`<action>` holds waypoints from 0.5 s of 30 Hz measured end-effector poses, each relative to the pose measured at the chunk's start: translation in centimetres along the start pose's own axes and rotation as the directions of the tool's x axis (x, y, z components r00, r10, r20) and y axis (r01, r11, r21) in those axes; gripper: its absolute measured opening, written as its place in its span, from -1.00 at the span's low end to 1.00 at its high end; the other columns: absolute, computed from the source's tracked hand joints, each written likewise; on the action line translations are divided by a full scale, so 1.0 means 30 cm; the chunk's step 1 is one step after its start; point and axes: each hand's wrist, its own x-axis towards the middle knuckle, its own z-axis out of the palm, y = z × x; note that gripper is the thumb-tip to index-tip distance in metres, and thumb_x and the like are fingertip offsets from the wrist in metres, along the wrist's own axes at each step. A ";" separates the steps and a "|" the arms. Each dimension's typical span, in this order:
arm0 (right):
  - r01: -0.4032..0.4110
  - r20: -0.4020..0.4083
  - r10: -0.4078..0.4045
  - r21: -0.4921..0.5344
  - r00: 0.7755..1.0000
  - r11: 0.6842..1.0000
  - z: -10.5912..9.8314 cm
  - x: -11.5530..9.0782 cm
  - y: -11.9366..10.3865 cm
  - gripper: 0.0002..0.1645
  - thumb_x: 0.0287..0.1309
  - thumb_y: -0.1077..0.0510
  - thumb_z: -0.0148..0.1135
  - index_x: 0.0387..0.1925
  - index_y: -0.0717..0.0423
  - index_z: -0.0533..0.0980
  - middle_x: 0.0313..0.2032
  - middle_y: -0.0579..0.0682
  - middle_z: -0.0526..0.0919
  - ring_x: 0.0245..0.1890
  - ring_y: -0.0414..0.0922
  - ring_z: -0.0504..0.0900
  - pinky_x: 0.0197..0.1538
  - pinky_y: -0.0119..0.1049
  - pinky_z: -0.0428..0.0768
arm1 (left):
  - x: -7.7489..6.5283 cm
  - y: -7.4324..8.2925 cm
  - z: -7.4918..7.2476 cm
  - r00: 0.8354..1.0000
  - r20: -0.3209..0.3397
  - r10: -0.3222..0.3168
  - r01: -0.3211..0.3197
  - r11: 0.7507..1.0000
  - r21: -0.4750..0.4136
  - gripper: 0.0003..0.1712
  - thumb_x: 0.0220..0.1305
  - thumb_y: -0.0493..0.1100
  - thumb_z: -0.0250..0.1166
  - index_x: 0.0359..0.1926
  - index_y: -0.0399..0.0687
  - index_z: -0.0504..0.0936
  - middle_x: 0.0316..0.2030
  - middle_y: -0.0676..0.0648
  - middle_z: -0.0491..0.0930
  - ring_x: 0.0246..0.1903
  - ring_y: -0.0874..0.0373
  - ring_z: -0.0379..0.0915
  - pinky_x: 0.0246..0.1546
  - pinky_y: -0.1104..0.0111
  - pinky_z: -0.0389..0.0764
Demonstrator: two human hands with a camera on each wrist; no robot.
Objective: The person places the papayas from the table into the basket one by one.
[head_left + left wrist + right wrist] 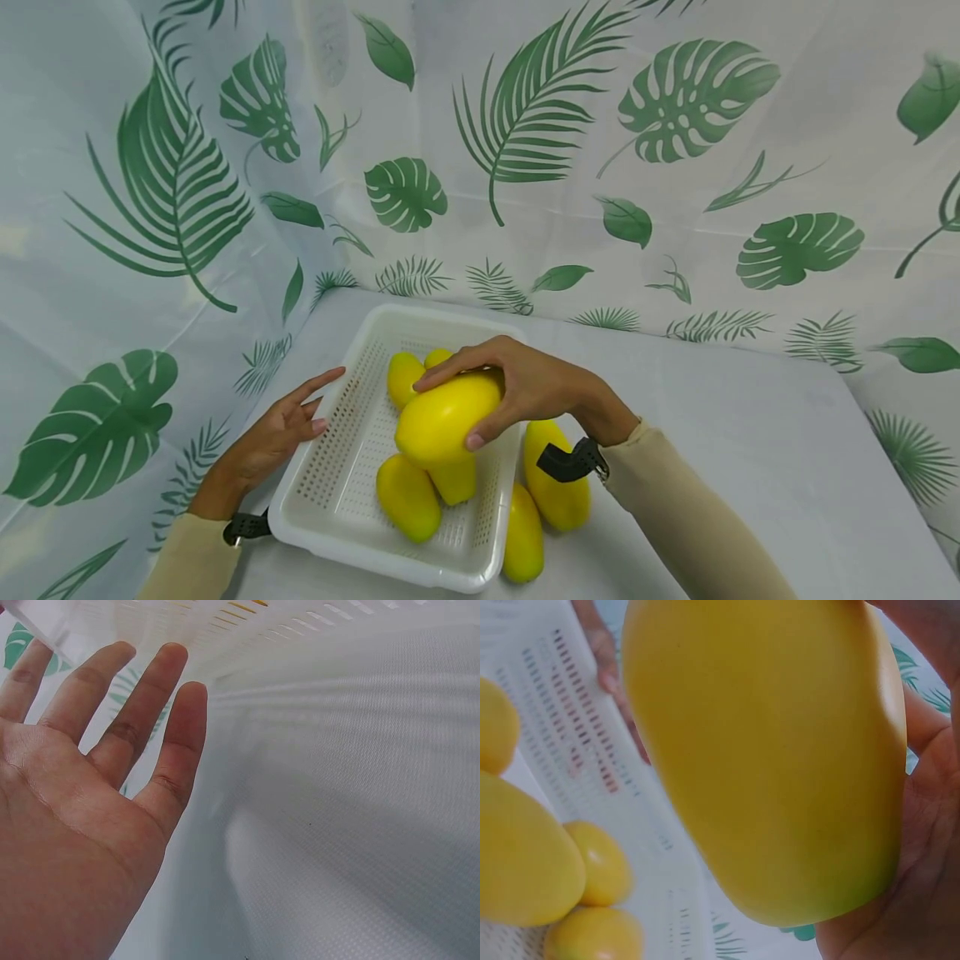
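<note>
My right hand (536,383) grips a large yellow mango (446,421) from above, thumb on its near side and fingers over its far side. The held mango is over a white plastic basket (300,500) and fills much of the right wrist view, where its lower end (817,900) looks greenish. Inside the basket lie several more mangoes, one of them (408,500) near the front; the held one partly covers others. At the basket's left side is my left hand (273,437), its fingers extended along the rim. The left wrist view shows those fingers (184,735) spread below the slotted wall.
Two mangoes, one farther back (558,492) and one nearer (523,537), lie on the white tabletop (712,433) just right of the basket. A white curtain (525,208) with green leaf prints rises behind and to the left.
</note>
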 end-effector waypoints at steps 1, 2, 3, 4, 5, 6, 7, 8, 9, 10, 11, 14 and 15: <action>-0.002 0.003 0.002 -0.001 1.000 1.000 0.002 0.005 -0.001 -0.18 0.07 -0.11 0.68 0.36 -0.07 0.61 0.33 -0.15 0.67 0.38 -0.09 0.59 0.47 -0.07 0.56 | -0.001 0.000 0.000 1.000 -0.002 -0.001 0.001 1.000 0.002 -0.14 0.64 -0.32 0.04 0.74 0.21 -0.10 0.54 -0.17 0.34 0.30 -0.04 0.56 0.20 0.00 0.74; -0.005 0.007 0.005 -0.001 1.000 1.000 0.003 0.010 -0.001 -0.18 0.07 -0.11 0.68 0.36 -0.07 0.61 0.32 -0.15 0.68 0.37 -0.09 0.59 0.45 -0.07 0.57 | -0.001 0.000 0.000 1.000 -0.005 -0.003 0.003 1.000 0.004 -0.14 0.64 -0.32 0.04 0.74 0.22 -0.10 0.54 -0.16 0.34 0.30 -0.04 0.57 0.20 0.00 0.74; -0.008 0.010 0.008 -0.004 1.000 1.000 0.005 0.014 -0.002 -0.19 0.06 -0.12 0.68 0.36 -0.08 0.61 0.32 -0.16 0.68 0.35 -0.09 0.60 0.44 -0.07 0.58 | -0.001 0.000 -0.001 1.000 -0.007 -0.003 0.003 1.000 0.006 -0.14 0.64 -0.31 0.04 0.74 0.22 -0.10 0.54 -0.17 0.33 0.30 -0.04 0.56 0.20 0.01 0.74; -0.011 0.012 0.011 -0.004 1.000 1.000 0.006 0.018 -0.002 -0.19 0.06 -0.11 0.68 0.35 -0.08 0.61 0.31 -0.16 0.68 0.35 -0.09 0.60 0.43 -0.07 0.59 | -0.002 -0.001 -0.001 1.000 -0.008 -0.003 0.003 1.000 0.009 -0.15 0.64 -0.31 0.04 0.74 0.22 -0.10 0.54 -0.17 0.33 0.30 -0.04 0.56 0.20 0.01 0.74; -0.013 0.016 0.014 -0.003 1.000 1.000 0.008 0.022 -0.003 -0.19 0.06 -0.11 0.68 0.35 -0.09 0.61 0.31 -0.17 0.68 0.34 -0.10 0.61 0.43 -0.08 0.59 | -0.001 -0.001 -0.002 1.000 -0.008 -0.004 0.004 1.000 0.012 -0.15 0.64 -0.31 0.04 0.74 0.22 -0.10 0.54 -0.17 0.33 0.30 -0.04 0.56 0.20 0.02 0.74; -0.015 0.020 0.016 -0.003 1.000 1.000 0.010 0.026 -0.003 -0.19 0.06 -0.11 0.68 0.35 -0.09 0.62 0.31 -0.17 0.68 0.33 -0.10 0.61 0.42 -0.08 0.60 | -0.001 -0.002 -0.002 1.000 -0.009 -0.004 0.004 1.000 0.013 -0.15 0.64 -0.31 0.04 0.74 0.23 -0.09 0.54 -0.17 0.33 0.30 -0.05 0.56 0.20 0.02 0.74; -0.017 0.023 0.017 -0.005 1.000 1.000 0.011 0.029 -0.003 -0.19 0.06 -0.11 0.68 0.35 -0.09 0.62 0.31 -0.17 0.68 0.33 -0.10 0.61 0.42 -0.08 0.60 | -0.001 -0.003 -0.003 1.000 -0.008 -0.004 0.004 1.000 0.014 -0.15 0.64 -0.31 0.04 0.74 0.23 -0.09 0.55 -0.18 0.32 0.30 -0.05 0.56 0.20 0.02 0.74; -0.017 0.026 0.018 -0.005 0.999 1.000 0.013 0.032 -0.003 -0.19 0.06 -0.11 0.68 0.35 -0.09 0.62 0.31 -0.17 0.68 0.32 -0.10 0.61 0.41 -0.08 0.60 | -0.001 -0.004 -0.004 1.000 -0.007 -0.004 0.004 1.000 0.015 -0.15 0.64 -0.30 0.03 0.74 0.23 -0.09 0.55 -0.18 0.32 0.30 -0.06 0.56 0.20 0.02 0.74; -0.017 0.028 0.017 -0.007 0.999 1.000 0.014 0.035 -0.003 -0.19 0.06 -0.10 0.68 0.35 -0.08 0.62 0.31 -0.17 0.68 0.32 -0.10 0.61 0.42 -0.09 0.60 | -0.001 -0.004 -0.004 1.000 -0.004 -0.002 0.002 1.000 0.015 -0.16 0.64 -0.31 0.03 0.74 0.22 -0.10 0.55 -0.19 0.32 0.29 -0.07 0.56 0.20 0.02 0.74; -0.016 0.030 0.016 -0.007 0.999 1.000 0.015 0.039 -0.003 -0.19 0.06 -0.10 0.68 0.35 -0.08 0.62 0.31 -0.17 0.68 0.33 -0.10 0.61 0.42 -0.09 0.59 | 0.000 -0.004 -0.004 1.000 -0.002 0.000 0.000 1.000 0.015 -0.16 0.64 -0.31 0.03 0.74 0.22 -0.10 0.55 -0.19 0.32 0.29 -0.07 0.56 0.20 0.02 0.74; -0.014 0.033 0.014 -0.010 0.999 1.000 0.015 0.042 -0.003 -0.19 0.06 -0.10 0.68 0.35 -0.08 0.62 0.31 -0.17 0.68 0.33 -0.11 0.61 0.43 -0.09 0.59 | 0.000 -0.003 -0.003 1.000 -0.002 0.000 0.000 1.000 0.014 -0.16 0.64 -0.31 0.03 0.74 0.22 -0.10 0.55 -0.20 0.32 0.29 -0.07 0.57 0.20 0.02 0.74; -0.011 0.041 0.011 -0.014 0.999 1.000 0.017 0.052 -0.001 -0.19 0.05 -0.09 0.68 0.35 -0.08 0.62 0.31 -0.16 0.68 0.33 -0.11 0.60 0.43 -0.10 0.59 | 0.000 -0.004 -0.002 1.000 -0.004 -0.002 0.002 1.000 0.014 -0.15 0.64 -0.32 0.02 0.74 0.22 -0.10 0.54 -0.22 0.32 0.28 -0.06 0.58 0.19 0.02 0.75; -0.011 0.044 0.011 -0.015 0.999 1.000 0.018 0.055 0.000 -0.19 0.06 -0.08 0.68 0.35 -0.08 0.62 0.31 -0.15 0.68 0.34 -0.12 0.60 0.43 -0.11 0.59 | 0.000 -0.004 -0.002 1.000 -0.005 -0.004 0.004 1.000 0.013 -0.15 0.64 -0.32 0.02 0.74 0.23 -0.10 0.54 -0.23 0.33 0.27 -0.05 0.59 0.18 0.03 0.75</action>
